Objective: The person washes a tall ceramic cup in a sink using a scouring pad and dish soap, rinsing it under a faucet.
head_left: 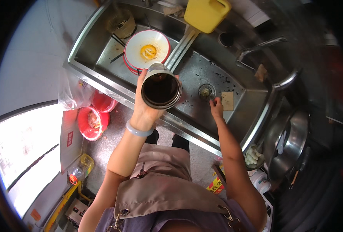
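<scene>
My left hand is wrapped around a metal-rimmed cup, its dark mouth facing up towards me, above the sink's front edge. Down in the right basin, the fingers of my right hand are at the edge of the drain strainer, which holds pale scraps; whether they pinch something is too small to tell. Beside them lies a tan square sponge or pad. Dark bits are scattered over the basin floor. A white red-rimmed bowl with orange liquid sits on stacked dishes in the left basin, near chopsticks.
A yellow plastic jug stands on the divider's far end. The faucet is at the right. Metal bowls stand right of the sink. Red lined bins are on the floor at left. The steel sink rim runs before me.
</scene>
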